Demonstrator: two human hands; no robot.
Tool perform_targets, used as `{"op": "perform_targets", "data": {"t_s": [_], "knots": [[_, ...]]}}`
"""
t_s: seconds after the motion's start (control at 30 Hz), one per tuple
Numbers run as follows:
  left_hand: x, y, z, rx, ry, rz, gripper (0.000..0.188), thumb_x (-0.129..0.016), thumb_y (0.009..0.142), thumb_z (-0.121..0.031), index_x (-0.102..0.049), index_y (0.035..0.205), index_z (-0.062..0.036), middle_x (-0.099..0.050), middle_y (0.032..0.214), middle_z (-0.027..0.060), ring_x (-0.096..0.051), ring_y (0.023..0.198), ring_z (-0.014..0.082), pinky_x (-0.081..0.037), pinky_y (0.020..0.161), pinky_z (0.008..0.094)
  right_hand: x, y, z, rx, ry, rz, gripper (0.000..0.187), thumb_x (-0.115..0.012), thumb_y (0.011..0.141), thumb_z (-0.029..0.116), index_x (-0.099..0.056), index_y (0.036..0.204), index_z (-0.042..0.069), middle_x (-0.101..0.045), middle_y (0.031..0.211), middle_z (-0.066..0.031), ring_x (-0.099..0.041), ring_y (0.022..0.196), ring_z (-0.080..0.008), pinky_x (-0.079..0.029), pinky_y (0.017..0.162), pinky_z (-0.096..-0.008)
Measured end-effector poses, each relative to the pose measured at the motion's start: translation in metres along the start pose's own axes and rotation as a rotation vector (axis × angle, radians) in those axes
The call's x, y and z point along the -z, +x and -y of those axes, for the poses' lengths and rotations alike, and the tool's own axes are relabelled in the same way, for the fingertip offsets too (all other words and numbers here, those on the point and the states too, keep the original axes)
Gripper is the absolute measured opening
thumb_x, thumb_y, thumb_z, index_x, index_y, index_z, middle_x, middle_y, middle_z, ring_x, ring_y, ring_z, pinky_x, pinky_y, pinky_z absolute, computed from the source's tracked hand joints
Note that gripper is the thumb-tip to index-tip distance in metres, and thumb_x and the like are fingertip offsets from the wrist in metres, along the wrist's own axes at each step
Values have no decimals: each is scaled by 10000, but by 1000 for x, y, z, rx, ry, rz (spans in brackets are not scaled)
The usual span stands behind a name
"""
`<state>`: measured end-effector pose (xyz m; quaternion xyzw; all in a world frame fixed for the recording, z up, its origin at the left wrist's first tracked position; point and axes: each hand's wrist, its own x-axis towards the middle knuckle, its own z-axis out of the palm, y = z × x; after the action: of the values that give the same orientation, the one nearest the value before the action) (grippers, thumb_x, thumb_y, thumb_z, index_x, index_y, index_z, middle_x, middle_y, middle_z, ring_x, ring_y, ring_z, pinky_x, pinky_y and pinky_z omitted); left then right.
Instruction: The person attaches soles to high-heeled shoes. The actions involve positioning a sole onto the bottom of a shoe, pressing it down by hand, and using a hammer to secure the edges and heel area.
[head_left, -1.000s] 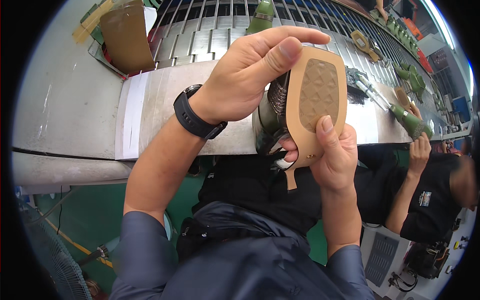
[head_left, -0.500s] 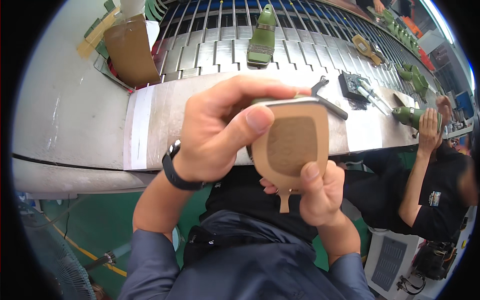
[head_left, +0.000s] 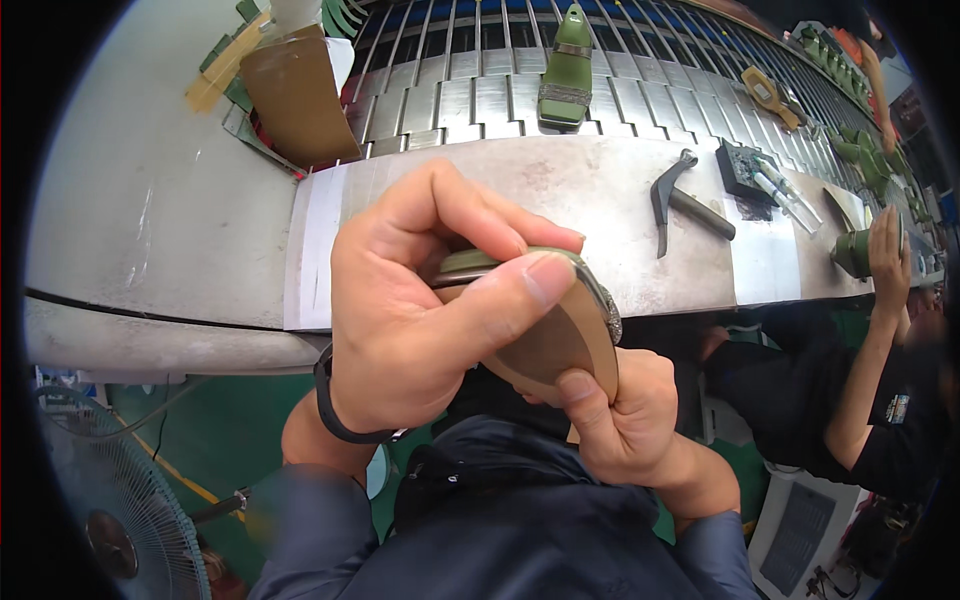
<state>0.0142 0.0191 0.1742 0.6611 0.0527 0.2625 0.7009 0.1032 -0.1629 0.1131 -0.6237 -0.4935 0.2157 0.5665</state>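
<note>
Where a second ago the tan sole faced the camera, the green shoe (head_left: 545, 320) now lies tipped edge-on, pulled low over the bench edge (head_left: 640, 215); left hand (head_left: 420, 310) clamps its upper, right hand (head_left: 625, 420) pinches the heel, suggesting edge pressing.

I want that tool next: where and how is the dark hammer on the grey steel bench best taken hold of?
Grip the dark hammer by its straight handle, coming from above. The handle lies flat and free on the grey steel bench, pointing right, while the curved head sits at the left.
</note>
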Motion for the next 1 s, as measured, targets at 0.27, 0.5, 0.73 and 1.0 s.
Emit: {"op": "perform_targets", "data": {"t_s": [0.27, 0.5, 0.73, 1.0], "knots": [[0, -4, 1, -150, 261, -131, 278, -768, 902, -61, -491, 917, -79, -670, 928, 104, -687, 871, 172, -574, 906, 365, -9, 9, 7, 66, -45, -53, 143, -722, 971, 140, -710, 966, -2, -624, 706, -134, -607, 578, -329, -487, 535, -396], [25, 3, 18, -113, 278, -327, 138, -757, 934, -73, -703, 1016, 24, -723, 941, 62, -676, 847, 98, -539, 803, 240, -8, 17, -9, -102, 22, -109, 196, -713, 995, 153, -650, 869, 17, -589, 635, -142, -602, 531, -326, -479, 513, -387], [25, -2, 18, -184, 481, -301, 189, -822, 873, -81, -713, 999, 9, -721, 912, 49, -686, 838, 106, -546, 756, 243, -15, 20, -15, 53, -95, -122, 199, -731, 968, 134, -631, 837, 23, -586, 670, -139, -589, 547, -312, -466, 509, -392], [36, -1, 23, -226, 562, -347, 147, -827, 882, -97, -731, 941, -2, -696, 860, 15, -612, 765, 72, -487, 702, 220, -29, 24, -13, 389, -261, -232, 197, -779, 906, 143, -629, 849, 28, -587, 671, -127, -620, 562, -307, -495, 510, -395]]}}
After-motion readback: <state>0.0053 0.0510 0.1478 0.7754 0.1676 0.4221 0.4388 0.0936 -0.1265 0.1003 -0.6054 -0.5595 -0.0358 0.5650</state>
